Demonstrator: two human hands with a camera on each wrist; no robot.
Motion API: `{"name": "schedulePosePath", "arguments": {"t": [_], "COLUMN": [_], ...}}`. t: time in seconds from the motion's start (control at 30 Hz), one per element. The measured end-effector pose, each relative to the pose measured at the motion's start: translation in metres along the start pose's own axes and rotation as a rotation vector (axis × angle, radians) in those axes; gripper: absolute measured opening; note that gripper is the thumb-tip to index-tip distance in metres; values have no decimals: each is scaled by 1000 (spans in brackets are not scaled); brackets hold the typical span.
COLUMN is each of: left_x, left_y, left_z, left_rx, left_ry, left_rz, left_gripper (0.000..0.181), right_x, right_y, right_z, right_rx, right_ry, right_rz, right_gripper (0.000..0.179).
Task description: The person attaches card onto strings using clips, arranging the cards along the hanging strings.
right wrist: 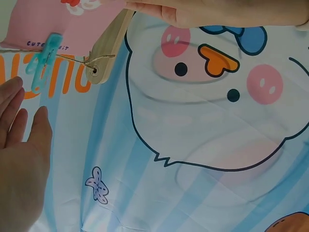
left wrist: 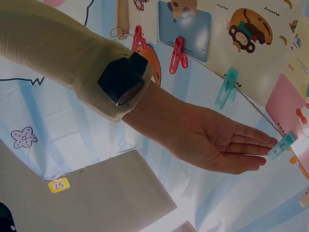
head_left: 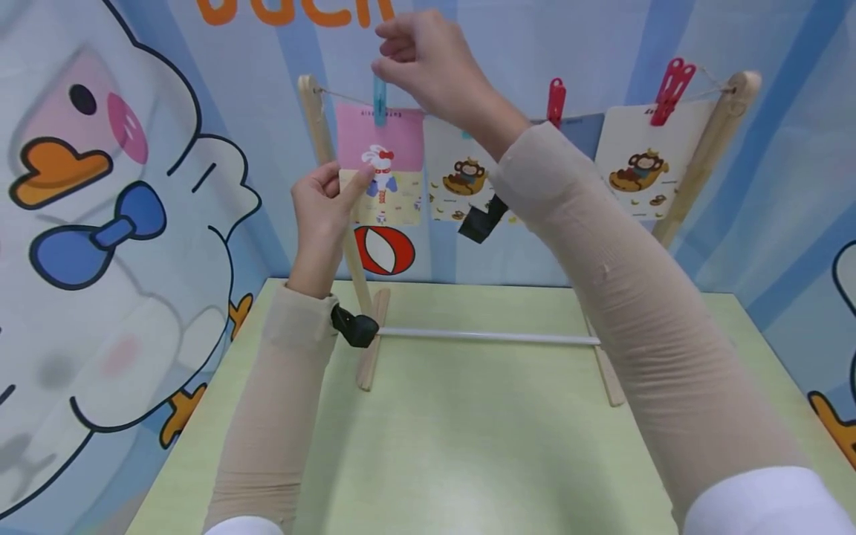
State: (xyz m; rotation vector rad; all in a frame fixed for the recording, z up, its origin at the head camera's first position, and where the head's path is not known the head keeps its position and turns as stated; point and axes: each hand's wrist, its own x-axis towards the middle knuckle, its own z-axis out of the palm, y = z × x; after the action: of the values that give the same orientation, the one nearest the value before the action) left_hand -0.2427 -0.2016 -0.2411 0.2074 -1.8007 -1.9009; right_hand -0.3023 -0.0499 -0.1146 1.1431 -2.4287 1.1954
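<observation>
A pink-and-yellow rabbit card (head_left: 401, 145) hangs at the left end of a string, held by a teal clothespin (head_left: 380, 108). My left hand (head_left: 324, 215) pinches the card's left edge, thumb on its front. Above the card, my right hand (head_left: 435, 63) is raised beside the clothespin's upper end. In the right wrist view, the fingers and thumb of the right hand (right wrist: 21, 150) are apart, a little off the clothespin (right wrist: 44, 63). Only a part of the left hand (right wrist: 166, 13) shows there, along the top.
A wooden post (head_left: 709, 163) stands at the string's right end. Along the string hang monkey cards (head_left: 631, 141) and a blue card (head_left: 582, 134), with red clothespins (head_left: 556, 102) and another teal clothespin (left wrist: 227, 89). A white rod (head_left: 488, 336) joins the stand's feet on the pale green table (head_left: 468, 431).
</observation>
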Motion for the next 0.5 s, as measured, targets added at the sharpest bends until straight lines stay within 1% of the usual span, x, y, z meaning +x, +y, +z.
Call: {"name": "schedulePosePath", "arguments": {"t": [0.17,0.27,0.33,0.37,0.5], "left_x": [-1,-1,-2,-2,-5], "left_y": [-4,-7,-10,-12,-18], "left_z": [-2,-5,-7,-8,-10], "left_rx": [37,43,58,71,188], "left_ry": [12,22,22,24,40], "left_rz": [-30,-28,7,22,102], "left_gripper": [54,53,50,49,49], "right_x": [-5,-8,-11,-13,-20], "right_y": [3,5,8,9,13], "right_z": [-1,-1,-2,-2,-3], "right_rx": [1,26,25,6,-57], "right_ry": [29,37,40,43,55], "right_rz": [-46,-63,-77,-90,-141], "right_gripper": [46,45,44,43,42]}}
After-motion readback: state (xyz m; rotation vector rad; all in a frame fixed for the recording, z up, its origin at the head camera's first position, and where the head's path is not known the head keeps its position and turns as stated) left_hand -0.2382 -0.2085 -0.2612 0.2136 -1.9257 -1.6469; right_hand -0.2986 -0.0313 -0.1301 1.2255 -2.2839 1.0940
